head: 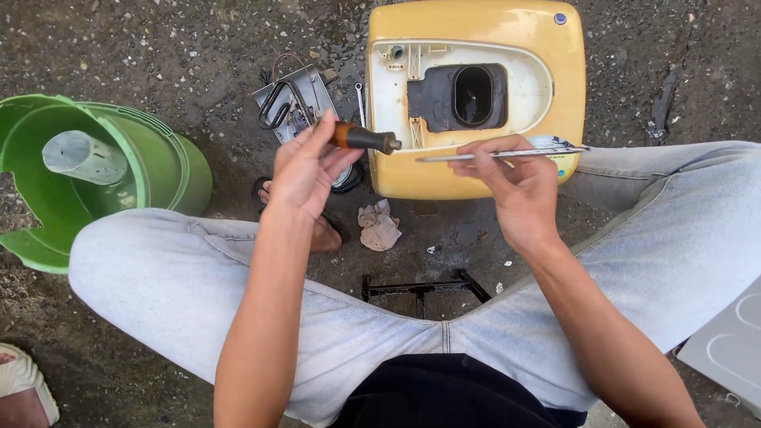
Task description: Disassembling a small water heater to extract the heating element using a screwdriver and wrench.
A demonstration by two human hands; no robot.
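Pale, faded blue denim jeans point(198, 293) cover both legs, a dark black shirt hem point(444, 392) sits just below their waistband, forearms bare.

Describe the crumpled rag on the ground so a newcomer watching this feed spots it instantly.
Start at the big yellow plastic housing lying on the dark wet ground. Just below its lower left corner, between the person's knees, lies a small crumpled beige cloth rag. It is the only soft, pale thing there; the black metal bracket nearby is rigid and dark.
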